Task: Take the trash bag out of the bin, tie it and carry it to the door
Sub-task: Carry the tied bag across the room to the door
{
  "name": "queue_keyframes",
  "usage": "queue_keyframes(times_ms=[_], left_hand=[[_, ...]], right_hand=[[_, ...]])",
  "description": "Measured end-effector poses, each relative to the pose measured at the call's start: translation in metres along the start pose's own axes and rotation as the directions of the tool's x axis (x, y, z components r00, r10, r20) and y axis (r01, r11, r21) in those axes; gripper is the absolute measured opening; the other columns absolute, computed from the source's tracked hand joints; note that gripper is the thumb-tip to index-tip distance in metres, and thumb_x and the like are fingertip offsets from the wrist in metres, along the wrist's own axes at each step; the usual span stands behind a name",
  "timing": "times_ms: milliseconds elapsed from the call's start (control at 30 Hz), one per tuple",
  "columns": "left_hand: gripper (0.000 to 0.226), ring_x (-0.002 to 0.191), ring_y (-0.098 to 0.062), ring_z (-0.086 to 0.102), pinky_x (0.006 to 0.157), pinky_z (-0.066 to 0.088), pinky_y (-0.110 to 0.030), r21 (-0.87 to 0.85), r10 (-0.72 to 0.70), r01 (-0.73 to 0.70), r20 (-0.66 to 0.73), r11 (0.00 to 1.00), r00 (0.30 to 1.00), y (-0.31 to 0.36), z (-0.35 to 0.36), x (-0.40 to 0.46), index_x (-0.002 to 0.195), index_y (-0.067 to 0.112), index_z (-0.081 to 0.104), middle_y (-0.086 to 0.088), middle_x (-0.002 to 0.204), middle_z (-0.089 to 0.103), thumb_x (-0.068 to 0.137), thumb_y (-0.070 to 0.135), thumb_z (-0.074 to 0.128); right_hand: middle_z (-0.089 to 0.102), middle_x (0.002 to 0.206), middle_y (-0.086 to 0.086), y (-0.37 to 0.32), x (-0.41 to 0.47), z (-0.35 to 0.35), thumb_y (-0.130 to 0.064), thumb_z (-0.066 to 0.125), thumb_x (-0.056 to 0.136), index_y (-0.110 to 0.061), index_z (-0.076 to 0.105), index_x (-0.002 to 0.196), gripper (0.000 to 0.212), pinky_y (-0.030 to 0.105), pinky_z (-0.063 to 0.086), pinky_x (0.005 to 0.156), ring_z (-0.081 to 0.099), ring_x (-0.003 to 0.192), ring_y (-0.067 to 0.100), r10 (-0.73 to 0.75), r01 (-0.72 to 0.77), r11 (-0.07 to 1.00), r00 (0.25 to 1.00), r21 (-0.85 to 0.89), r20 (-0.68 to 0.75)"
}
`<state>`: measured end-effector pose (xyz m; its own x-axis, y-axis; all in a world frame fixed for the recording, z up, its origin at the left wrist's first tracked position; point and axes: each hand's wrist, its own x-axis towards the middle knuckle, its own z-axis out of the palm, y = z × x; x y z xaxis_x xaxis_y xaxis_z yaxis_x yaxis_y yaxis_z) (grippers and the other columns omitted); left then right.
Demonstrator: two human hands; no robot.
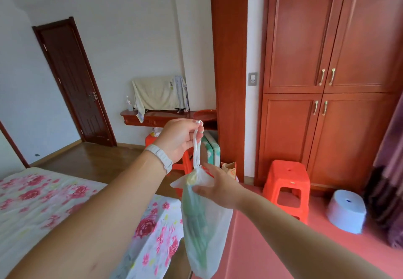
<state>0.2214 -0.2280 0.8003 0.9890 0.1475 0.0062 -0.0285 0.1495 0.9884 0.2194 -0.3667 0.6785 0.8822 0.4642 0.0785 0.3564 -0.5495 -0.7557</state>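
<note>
A thin white trash bag [206,230] with green rubbish showing through hangs in mid-air in front of me. Its handles are twisted into a cord above a knot. My left hand [177,140], with a white band on the wrist, pinches the top of that cord and holds it up. Just under the knot, my right hand [220,188] grips the neck of the bag between thumb and fingers. A dark brown door [75,82] stands closed in the far left wall. No bin is in view.
A bed with a pink flowered sheet [43,200] fills the lower left. A red plastic stool [287,182] and a pale blue upturned tub [346,211] stand by the tall wooden wardrobe [327,78] on the right. A wall shelf [157,117] carries a cloth-covered object.
</note>
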Motion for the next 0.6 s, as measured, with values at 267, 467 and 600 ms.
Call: queue_keyframes(times_ms=[267, 467, 600], left_hand=[[0.015, 0.080, -0.022, 0.063, 0.080, 0.054, -0.034, 0.025, -0.004, 0.004, -0.022, 1.000, 1.000, -0.018, 0.068, 0.051, 0.098, -0.002, 0.065, -0.012, 0.083, 0.063, 0.087, 0.000, 0.057], [0.023, 0.083, -0.025, 0.063, 0.081, 0.055, -0.033, -0.046, -0.018, 0.017, -0.014, 0.999, 1.000, -0.027, 0.104, 0.104, 0.112, -0.007, 0.060, -0.014, 0.085, 0.064, 0.090, -0.003, 0.054], [0.014, 0.078, -0.020, 0.065, 0.077, 0.053, -0.031, -0.082, -0.034, 0.036, 0.025, 0.996, 0.999, -0.040, 0.103, 0.156, 0.100, -0.002, 0.063, -0.011, 0.083, 0.065, 0.090, -0.003, 0.054]], right_hand=[[0.041, 0.149, -0.006, 0.070, 0.029, -0.063, -0.057, 0.066, 0.082, -0.028, 0.027, 0.151, 0.085, 0.034, 0.046, 0.102, 0.048, 0.127, 0.018, -0.007, 0.008, 0.998, 1.000, -0.054, 0.023], [0.039, 0.151, -0.006, 0.108, 0.070, -0.087, -0.059, 0.065, 0.082, -0.025, 0.030, 0.149, 0.082, 0.037, 0.040, 0.108, 0.045, 0.132, 0.019, -0.015, 0.010, 0.997, 0.998, -0.079, -0.064], [0.037, 0.152, -0.007, 0.129, 0.112, -0.090, -0.058, 0.064, 0.083, -0.024, 0.029, 0.150, 0.082, 0.032, 0.039, 0.108, 0.042, 0.134, 0.017, 0.003, -0.011, 0.997, 0.995, -0.075, -0.103]])
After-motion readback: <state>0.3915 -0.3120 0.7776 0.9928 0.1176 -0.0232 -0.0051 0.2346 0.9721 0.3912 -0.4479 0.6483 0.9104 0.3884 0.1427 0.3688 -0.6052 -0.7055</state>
